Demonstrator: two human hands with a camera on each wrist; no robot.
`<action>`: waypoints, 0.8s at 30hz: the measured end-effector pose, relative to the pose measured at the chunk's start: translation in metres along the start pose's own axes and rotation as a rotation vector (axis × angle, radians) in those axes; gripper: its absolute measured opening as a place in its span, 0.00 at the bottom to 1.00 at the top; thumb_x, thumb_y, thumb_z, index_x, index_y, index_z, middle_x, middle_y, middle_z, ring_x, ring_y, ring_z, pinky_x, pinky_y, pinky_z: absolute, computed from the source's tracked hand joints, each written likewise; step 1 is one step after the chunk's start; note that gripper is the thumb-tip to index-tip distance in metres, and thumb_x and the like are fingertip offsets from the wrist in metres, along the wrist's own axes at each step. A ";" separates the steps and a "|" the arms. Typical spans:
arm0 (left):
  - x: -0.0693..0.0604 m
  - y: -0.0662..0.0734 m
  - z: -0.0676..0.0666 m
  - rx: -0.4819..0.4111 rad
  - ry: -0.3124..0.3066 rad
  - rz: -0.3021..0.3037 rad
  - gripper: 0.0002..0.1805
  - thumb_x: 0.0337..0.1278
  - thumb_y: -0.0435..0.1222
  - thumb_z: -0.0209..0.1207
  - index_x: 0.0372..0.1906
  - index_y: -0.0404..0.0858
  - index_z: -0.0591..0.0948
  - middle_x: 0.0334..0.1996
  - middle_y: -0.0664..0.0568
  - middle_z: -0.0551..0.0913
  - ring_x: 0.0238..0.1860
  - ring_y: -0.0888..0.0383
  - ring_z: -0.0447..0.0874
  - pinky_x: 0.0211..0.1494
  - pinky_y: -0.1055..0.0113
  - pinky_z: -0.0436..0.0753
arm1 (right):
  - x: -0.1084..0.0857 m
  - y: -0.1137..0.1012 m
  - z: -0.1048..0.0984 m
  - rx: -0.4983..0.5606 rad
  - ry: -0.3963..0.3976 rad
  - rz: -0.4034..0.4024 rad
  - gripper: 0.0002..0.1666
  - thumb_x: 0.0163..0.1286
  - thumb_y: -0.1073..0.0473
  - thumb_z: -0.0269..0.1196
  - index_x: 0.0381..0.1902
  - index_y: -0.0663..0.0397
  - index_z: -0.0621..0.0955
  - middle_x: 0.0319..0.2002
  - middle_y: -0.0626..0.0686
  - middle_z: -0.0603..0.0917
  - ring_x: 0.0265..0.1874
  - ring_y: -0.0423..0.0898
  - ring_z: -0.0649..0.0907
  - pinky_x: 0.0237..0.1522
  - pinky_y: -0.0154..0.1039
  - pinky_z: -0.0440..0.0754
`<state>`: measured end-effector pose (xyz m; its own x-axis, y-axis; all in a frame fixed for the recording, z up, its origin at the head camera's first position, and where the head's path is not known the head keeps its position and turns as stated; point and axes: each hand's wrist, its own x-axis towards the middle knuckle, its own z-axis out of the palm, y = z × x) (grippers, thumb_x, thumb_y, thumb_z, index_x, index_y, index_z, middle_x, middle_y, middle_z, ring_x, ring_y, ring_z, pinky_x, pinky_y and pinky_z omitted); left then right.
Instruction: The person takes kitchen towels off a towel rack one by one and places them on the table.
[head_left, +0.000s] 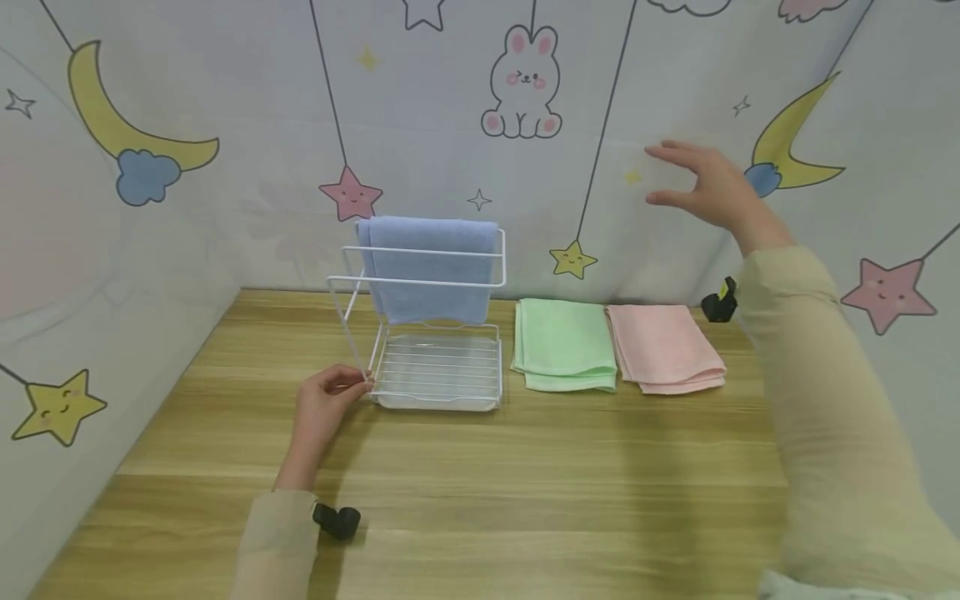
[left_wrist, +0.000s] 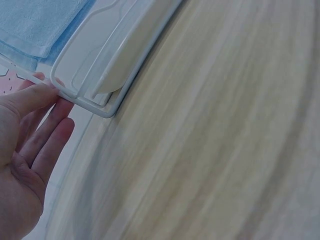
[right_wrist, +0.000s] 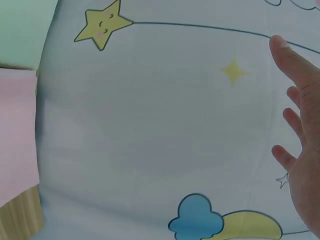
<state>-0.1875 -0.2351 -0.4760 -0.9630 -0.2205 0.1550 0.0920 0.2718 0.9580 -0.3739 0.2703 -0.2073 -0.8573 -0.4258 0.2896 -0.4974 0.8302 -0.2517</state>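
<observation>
A white wire towel rack (head_left: 416,281) stands at the back of the table, with a blue towel (head_left: 431,275) draped over its rearmost bar. At the rack's lower left corner my left hand (head_left: 324,408) pinches the wire frame between thumb and fingers; the left wrist view shows this grip on the frame (left_wrist: 82,100) up close. My right hand (head_left: 708,183) is raised in the air at the right, fingers spread and holding nothing. Below and left of it lie a folded green towel (head_left: 566,340) and a folded pink towel (head_left: 663,343), side by side on the table.
A pale tray (head_left: 442,354) sits in the base of the rack. Behind the wooden table (head_left: 480,492) hangs a white printed cloth (head_left: 450,100) with stars, moons and a rabbit. Another part of that cloth closes off the left side.
</observation>
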 end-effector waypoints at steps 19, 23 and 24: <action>0.000 0.001 0.000 0.002 0.004 0.012 0.12 0.54 0.30 0.69 0.41 0.25 0.83 0.46 0.30 0.86 0.36 0.79 0.83 0.42 0.83 0.83 | 0.049 -0.088 0.032 0.074 0.032 -0.181 0.40 0.68 0.48 0.67 0.74 0.36 0.65 0.78 0.48 0.59 0.79 0.53 0.56 0.80 0.56 0.52; 0.000 0.000 0.001 0.004 0.005 0.019 0.12 0.54 0.30 0.69 0.41 0.26 0.83 0.46 0.30 0.86 0.36 0.79 0.83 0.42 0.83 0.83 | 0.056 -0.107 0.042 0.101 0.039 -0.232 0.39 0.67 0.49 0.67 0.73 0.37 0.67 0.78 0.49 0.60 0.79 0.50 0.57 0.81 0.53 0.53; 0.000 -0.001 0.001 0.004 0.007 0.021 0.12 0.54 0.30 0.69 0.41 0.26 0.83 0.46 0.30 0.86 0.36 0.79 0.83 0.42 0.83 0.83 | 0.057 -0.111 0.044 0.106 0.042 -0.245 0.39 0.66 0.49 0.68 0.73 0.38 0.67 0.78 0.50 0.61 0.79 0.50 0.57 0.81 0.52 0.53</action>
<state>-0.1876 -0.2343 -0.4771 -0.9592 -0.2209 0.1762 0.1108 0.2797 0.9537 -0.3740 0.1381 -0.2039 -0.7045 -0.5924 0.3909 -0.7024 0.6610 -0.2640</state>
